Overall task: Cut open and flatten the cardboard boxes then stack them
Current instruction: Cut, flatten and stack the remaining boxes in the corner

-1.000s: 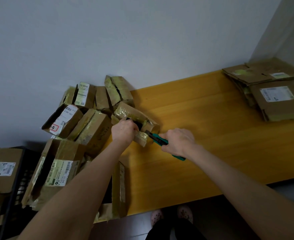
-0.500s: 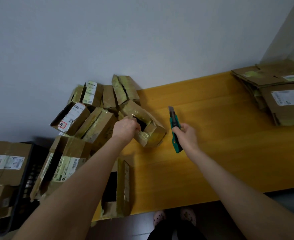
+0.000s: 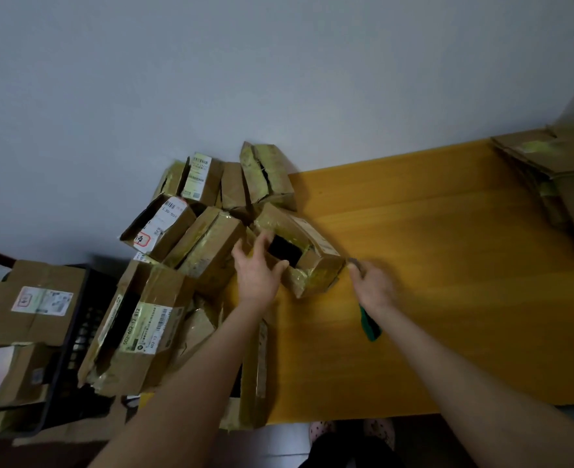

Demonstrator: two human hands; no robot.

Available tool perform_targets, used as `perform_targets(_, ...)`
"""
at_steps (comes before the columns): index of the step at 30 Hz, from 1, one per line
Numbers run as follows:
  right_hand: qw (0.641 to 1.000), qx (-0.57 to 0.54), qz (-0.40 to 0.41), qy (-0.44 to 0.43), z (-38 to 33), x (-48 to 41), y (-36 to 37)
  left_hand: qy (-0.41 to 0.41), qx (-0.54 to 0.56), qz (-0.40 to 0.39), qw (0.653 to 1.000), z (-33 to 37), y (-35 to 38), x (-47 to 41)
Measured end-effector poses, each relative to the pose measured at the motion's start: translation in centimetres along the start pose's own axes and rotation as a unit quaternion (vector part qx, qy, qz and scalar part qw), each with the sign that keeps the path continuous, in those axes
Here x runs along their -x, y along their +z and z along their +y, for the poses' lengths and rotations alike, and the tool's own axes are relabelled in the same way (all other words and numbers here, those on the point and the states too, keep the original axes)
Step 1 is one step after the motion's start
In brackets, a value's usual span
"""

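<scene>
Cutting step, pretty sure. Taped box (image 3: 312, 265) lying on the table (image 3: 447, 298) right against the pile (image 3: 204, 251), long axis running away from the pile, torn opening facing up. Left hand (image 3: 258, 278) spread, touching the pile-side end. Right hand (image 3: 373, 288) wrapped round the green knife (image 3: 370, 324), blurry, just off the far end. Next, probably: steady it, slice the end tape.

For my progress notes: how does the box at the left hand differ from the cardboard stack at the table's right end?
The box is hollow, with a dark opening; the cardboard stack lies flat. The box sits by the left hand, beside other boxes; the stack lies apart, untouched. Both are taped brown cardboard.
</scene>
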State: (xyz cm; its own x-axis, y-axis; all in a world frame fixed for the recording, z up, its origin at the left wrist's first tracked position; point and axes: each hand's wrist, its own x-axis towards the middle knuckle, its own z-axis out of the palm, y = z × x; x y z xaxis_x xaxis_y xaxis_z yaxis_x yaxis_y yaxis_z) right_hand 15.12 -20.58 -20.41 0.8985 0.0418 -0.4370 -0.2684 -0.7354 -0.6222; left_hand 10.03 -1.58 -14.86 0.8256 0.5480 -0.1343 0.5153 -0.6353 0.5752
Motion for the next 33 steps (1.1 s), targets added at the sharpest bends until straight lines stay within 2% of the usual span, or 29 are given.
perform_targets(2,0.992,-0.099,-0.062,-0.048,-2.4,-0.4,-0.2,-0.156,0.139,-0.029,0.977,0.5,1.0,-0.2)
perform_targets(3,0.988,-0.106,-0.091,-0.064,-3.5,-0.5,-0.1,-0.196,0.179,-0.04,0.963,0.7,1.4,-0.3)
perform_targets(5,0.989,-0.048,-0.107,-0.093,-5.1,-0.8,0.5,-0.228,0.219,-0.053,0.947,1.1,2.0,-0.6)
perform_targets(8,0.991,0.024,-0.057,-0.116,-5.8,-0.9,1.2,-0.233,0.143,-0.078,0.959,1.7,2.0,-0.8)
perform_targets(12,0.992,0.045,-0.072,-0.091,-6.3,-0.6,0.6,-0.146,-0.025,-0.062,0.987,2.5,0.5,-1.2)
perform_targets(16,0.993,-0.078,-0.081,-0.028,-7.5,-0.4,-0.7,-0.01,-0.129,-0.037,0.991,4.5,-1.3,-0.7)
perform_targets(18,0.996,-0.065,-0.061,-0.027,-7.9,-0.1,-1.1,0.016,-0.119,-0.017,0.993,5.1,-1.6,-0.3)
perform_targets(21,0.997,-0.07,-0.027,-0.012,-7.3,0.3,-1.6,-0.013,-0.038,0.023,0.999,5.4,-2.3,-0.6)
perform_targets(26,0.974,-0.216,-0.063,0.032,-5.9,1.2,-2.8,-0.022,0.106,-0.038,0.993,5.4,-3.5,-1.6)
perform_targets(28,0.971,-0.228,-0.056,0.041,-6.0,1.0,-2.9,0.019,0.096,-0.046,0.994,5.6,-3.5,-1.4)
perform_targets(33,0.972,-0.212,0.015,0.097,-6.6,0.1,-4.5,0.195,-0.008,-0.027,0.98,7.7,-3.0,0.7)
